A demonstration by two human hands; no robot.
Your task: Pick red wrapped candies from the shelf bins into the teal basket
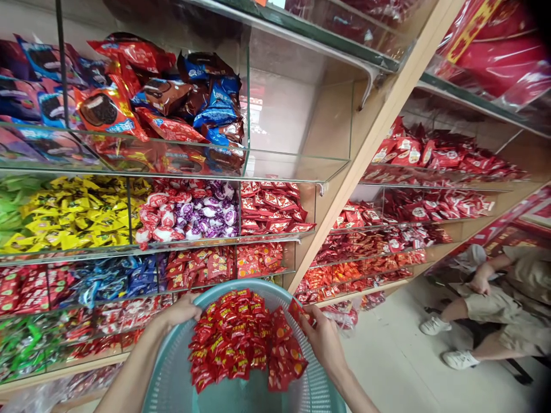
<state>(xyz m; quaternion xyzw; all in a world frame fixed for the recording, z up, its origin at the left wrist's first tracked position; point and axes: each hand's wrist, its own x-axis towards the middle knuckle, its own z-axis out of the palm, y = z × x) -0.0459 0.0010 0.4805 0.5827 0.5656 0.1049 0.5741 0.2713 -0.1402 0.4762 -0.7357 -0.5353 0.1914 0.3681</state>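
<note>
A teal plastic basket point(166, 367) with a perforated side is held in front of the shelves. My left hand point(183, 314) is closed on its left rim, thumb over the edge. On the opposite rim my right hand point(322, 337) is closed, and a red packet point(297, 312) lies against its fingertips. Whether the fingers also pinch that packet I cannot tell. Inside the basket lie a heap of small red candies point(232, 338) with yellow lettering and, to their right, several red packets with orange dots point(284, 353).
Glass-fronted shelves hold yellow candies point(86, 212), purple and white candies point(206, 212) and cookie packs point(163, 97). A slanting wooden upright point(344, 189) divides them from more red packets point(447, 155). At right, a seated person's legs point(486, 312) extend over the pale floor point(400, 355).
</note>
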